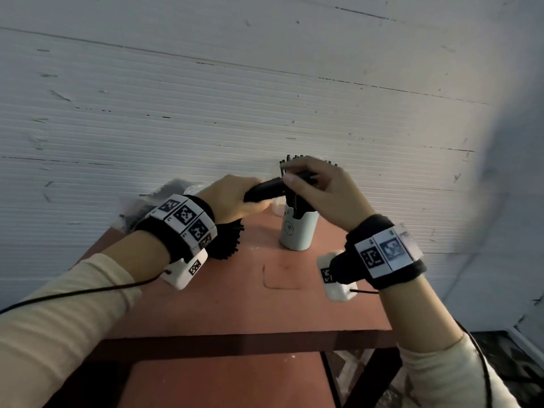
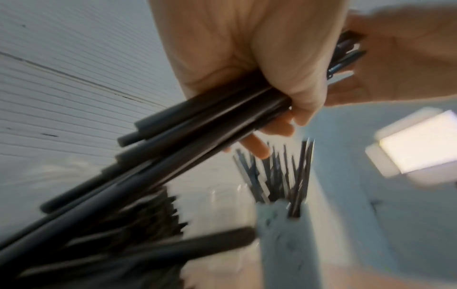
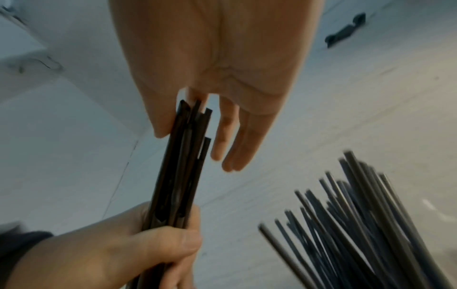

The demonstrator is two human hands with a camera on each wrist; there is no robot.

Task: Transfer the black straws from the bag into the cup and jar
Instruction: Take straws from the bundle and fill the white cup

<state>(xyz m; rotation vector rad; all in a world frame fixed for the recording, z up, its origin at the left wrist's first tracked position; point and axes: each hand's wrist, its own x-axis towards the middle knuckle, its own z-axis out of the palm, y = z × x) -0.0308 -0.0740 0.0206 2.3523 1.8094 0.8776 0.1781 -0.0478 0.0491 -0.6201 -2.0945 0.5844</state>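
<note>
The left hand (image 1: 232, 198), nearest the head camera with its marker-covered wristband, was clenched around a bundle of black straws (image 1: 265, 190), held nearly level above the reddish surface (image 1: 235, 304). In the left wrist view the fingers (image 2: 279, 78) curled tightly round the bundle (image 2: 197, 127), whose long ends ran down and to the left.

The right hand (image 1: 318, 189) met the far end of that bundle just above the cup (image 1: 298, 231). In the right wrist view its thumb (image 3: 160, 121) pressed against the straw tips (image 3: 190, 125) while the other fingers (image 3: 235, 140) lay nearly straight beside them; whether it truly pinched the tips could not be told.

The pale cup stood near the middle of the surface, toward the far edge, with several straws upright inside. Behind the right hand, more straw tips (image 1: 297, 158) rose from a container hidden by the hand. The clear bag (image 1: 164, 195) lay at the far left corner, dark straws showing through it, and another fan of straws (image 1: 229, 242) spread on the surface below the left wrist.
</note>
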